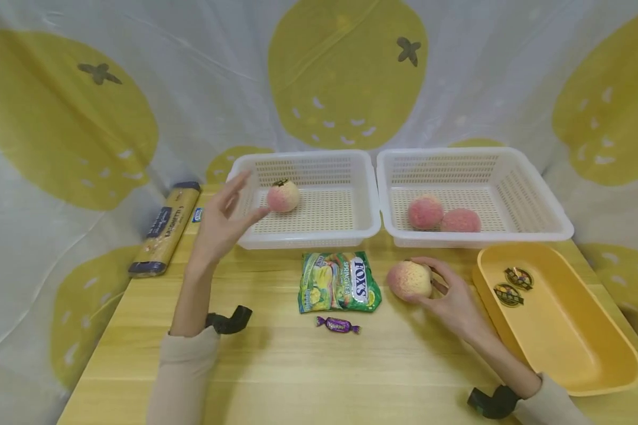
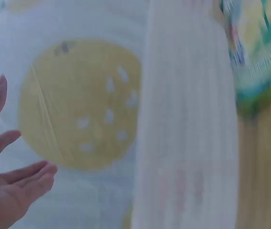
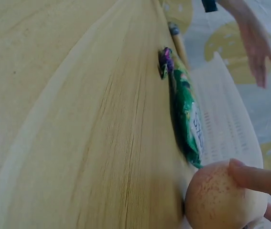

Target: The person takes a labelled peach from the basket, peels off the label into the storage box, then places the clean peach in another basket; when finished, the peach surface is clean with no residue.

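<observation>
My right hand (image 1: 453,301) grips a pink and cream peach (image 1: 406,280) between thumb and fingers. It is low over the table, right of a green Fox's candy bag (image 1: 340,282). In the right wrist view the thumb presses the side of this peach (image 3: 216,198). My left hand (image 1: 219,227) is raised at the left end of the left white basket (image 1: 308,241), fingers spread and holding nothing. One peach (image 1: 284,196) sits in that basket, close to the left fingertips. Two pinker peaches (image 1: 426,212) lie side by side in the right white basket (image 1: 478,237).
A purple wrapped candy (image 1: 338,324) lies in front of the bag. At the right stands a yellow tray (image 1: 569,330) with two dark round badges (image 1: 510,294). A spaghetti pack (image 1: 166,230) and a small blue packet (image 1: 197,215) lie left. A lemon-print curtain (image 1: 191,88) hangs behind.
</observation>
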Action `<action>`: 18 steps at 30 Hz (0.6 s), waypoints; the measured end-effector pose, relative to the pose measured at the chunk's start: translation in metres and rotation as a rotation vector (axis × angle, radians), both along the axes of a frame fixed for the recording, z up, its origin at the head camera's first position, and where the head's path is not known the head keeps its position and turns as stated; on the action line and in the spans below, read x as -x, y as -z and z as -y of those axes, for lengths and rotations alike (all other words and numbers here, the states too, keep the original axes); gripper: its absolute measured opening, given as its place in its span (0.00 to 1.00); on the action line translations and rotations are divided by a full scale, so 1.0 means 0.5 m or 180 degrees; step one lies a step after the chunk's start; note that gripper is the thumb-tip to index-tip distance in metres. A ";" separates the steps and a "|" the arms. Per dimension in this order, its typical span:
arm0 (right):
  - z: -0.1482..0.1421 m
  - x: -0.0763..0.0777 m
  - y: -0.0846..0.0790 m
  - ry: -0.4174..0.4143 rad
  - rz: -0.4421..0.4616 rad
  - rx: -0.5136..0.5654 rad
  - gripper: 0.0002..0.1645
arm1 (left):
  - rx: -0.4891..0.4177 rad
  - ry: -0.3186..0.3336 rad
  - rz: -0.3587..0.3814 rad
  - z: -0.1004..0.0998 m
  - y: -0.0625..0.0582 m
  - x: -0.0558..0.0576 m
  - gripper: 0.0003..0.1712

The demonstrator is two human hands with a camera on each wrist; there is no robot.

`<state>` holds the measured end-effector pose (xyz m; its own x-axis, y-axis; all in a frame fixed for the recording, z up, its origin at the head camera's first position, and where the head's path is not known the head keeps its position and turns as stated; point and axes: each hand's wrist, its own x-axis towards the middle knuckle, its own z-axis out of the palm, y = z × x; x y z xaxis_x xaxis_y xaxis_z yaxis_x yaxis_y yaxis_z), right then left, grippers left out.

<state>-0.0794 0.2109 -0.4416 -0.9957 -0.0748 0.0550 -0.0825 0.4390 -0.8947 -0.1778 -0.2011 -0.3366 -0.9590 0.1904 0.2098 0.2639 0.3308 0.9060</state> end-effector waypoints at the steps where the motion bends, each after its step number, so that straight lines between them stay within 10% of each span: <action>1: -0.001 -0.001 0.000 -0.0020 -0.0032 -0.0011 0.42 | -0.0074 0.0262 -0.0099 -0.035 -0.014 -0.019 0.45; 7: -0.002 -0.004 0.003 -0.0173 -0.0135 -0.0018 0.44 | 0.0148 0.1512 0.0248 -0.233 0.000 -0.125 0.46; 18: -0.016 -0.010 0.005 -0.0327 -0.0198 0.0072 0.45 | 0.0699 0.1307 0.1157 -0.421 0.156 -0.120 0.42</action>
<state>-0.0743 0.2191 -0.4440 -0.9774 -0.1745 0.1194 -0.1818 0.4052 -0.8960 -0.1177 0.0096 -0.4145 -0.8006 0.5632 -0.2047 0.0956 0.4573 0.8841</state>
